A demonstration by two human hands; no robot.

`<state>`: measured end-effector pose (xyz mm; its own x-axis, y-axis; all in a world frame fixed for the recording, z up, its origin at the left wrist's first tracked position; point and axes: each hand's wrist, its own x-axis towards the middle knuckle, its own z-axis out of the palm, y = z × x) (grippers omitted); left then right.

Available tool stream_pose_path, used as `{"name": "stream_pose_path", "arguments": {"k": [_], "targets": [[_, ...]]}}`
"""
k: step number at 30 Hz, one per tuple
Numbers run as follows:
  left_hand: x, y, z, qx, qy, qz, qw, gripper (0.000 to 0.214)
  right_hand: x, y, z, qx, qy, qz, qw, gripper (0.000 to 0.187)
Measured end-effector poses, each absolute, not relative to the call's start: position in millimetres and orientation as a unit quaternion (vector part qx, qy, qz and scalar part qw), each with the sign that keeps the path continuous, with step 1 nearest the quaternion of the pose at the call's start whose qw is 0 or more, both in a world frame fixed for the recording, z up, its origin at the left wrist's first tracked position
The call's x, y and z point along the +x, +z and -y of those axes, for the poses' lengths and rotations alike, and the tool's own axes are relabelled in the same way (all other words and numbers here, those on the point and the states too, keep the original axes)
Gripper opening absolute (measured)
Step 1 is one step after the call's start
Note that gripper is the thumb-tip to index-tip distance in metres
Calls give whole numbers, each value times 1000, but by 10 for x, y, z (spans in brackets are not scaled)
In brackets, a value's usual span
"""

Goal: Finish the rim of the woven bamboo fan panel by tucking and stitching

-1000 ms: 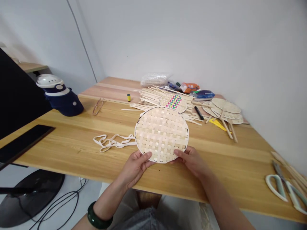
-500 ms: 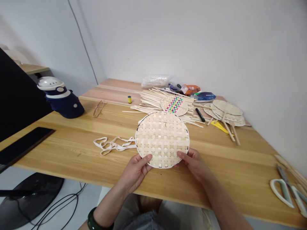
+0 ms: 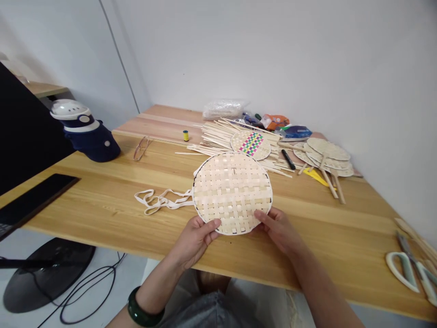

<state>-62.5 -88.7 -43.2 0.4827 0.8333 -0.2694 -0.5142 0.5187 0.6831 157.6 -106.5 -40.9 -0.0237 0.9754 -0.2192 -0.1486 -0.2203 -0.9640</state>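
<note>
**A:** What's nearest?

**B:** Two hands at six o'clock. The left hand and right hand each pinch the near rim of one round woven disc, thumbs on top, fingers beneath. Both forearms rise from the bottom edge, angled inward; the left wrist wears one dark green bangle.

**A:** So each grip is closed?

**B:** Yes, closed on the disc, one at its seven o'clock, the other at its five o'clock. The disc lies roughly flat at the middle of the tabletop, its near rim close to the front edge.

**A:** Room around it?

**B:** Bare wood at three o'clock, out to one pair of scissors by the right edge. At nine o'clock one loose white strip touches the disc's rim; beyond it more bare wood, then a dark monitor.

**A:** Farther back?

**B:** At twelve o'clock, one heap of flat wooden slats with one small disc with coloured weave on top. At one o'clock, one black marker and a stack of handled woven fans; I can't count them surely. At ten o'clock, one pair of glasses, one yellow spool and one navy visor cap.
</note>
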Motion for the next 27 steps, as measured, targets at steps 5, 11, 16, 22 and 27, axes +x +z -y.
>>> {"name": "stream_pose_path", "arguments": {"k": [5,11,16,22,27], "targets": [[-619,-434,882,271,412,-290,820,27,1540,-353,1102,-512,618,435,407,24],[-628,-427,881,264,415,-298,818,26,1524,-347,1092,-515,614,439,405,26],[-627,-425,890,267,414,-306,815,28,1525,-351,1089,-514,617,437,404,26],[-623,-425,886,272,405,-306,817,27,1506,-383,1100,-519,604,423,432,25],[-635,-431,888,273,404,-302,819,25,1530,-406,1056,-527,570,330,537,34]]}}
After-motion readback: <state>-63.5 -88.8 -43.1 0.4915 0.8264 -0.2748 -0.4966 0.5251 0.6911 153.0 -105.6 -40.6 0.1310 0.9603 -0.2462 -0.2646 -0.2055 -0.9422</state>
